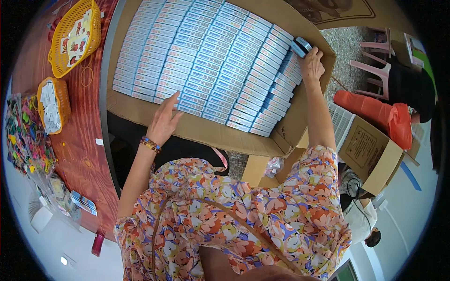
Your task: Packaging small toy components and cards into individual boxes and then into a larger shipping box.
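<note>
A large cardboard carton lies open in front of me, packed with several rows of small blue-and-white boxes. My left hand rests flat, fingers apart, on the carton's near edge and the nearest row. My right hand is at the carton's far right corner, fingers closed on one small blue box that stands above the last row. A beaded bracelet is on my left wrist.
A red-brown table at left carries two yellow baskets and a heap of colourful small items. A second cardboard box, a red plastic bag and pink plastic chairs stand at right.
</note>
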The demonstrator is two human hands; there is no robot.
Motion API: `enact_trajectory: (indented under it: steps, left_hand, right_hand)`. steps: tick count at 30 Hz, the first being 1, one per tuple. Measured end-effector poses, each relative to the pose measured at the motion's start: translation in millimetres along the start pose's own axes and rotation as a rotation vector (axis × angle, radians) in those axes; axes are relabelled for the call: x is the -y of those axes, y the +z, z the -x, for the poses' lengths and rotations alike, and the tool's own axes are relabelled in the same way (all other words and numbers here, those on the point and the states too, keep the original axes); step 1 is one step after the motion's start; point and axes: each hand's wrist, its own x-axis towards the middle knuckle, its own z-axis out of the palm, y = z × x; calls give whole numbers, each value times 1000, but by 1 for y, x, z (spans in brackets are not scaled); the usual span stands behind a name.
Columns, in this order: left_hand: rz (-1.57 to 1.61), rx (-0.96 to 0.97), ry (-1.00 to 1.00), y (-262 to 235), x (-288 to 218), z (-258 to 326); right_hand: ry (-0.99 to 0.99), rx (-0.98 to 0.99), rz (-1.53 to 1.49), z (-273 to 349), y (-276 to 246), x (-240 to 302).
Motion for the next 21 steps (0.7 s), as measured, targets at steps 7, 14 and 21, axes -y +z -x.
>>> enact_trajectory:
  steps: [7, 14, 21]
  left_hand:
    - [-11, 14, -17, -3, 0, 0]
    - [9, 0, -7, -3, 7, -1]
    - [6, 10, -29, -3, 7, -1]
  right_hand:
    - [-131, 29, 110, -19, 10, -12]
    - [-262, 227, 272, -51, 13, -26]
    - [-318, 243, 411, -61, 19, -12]
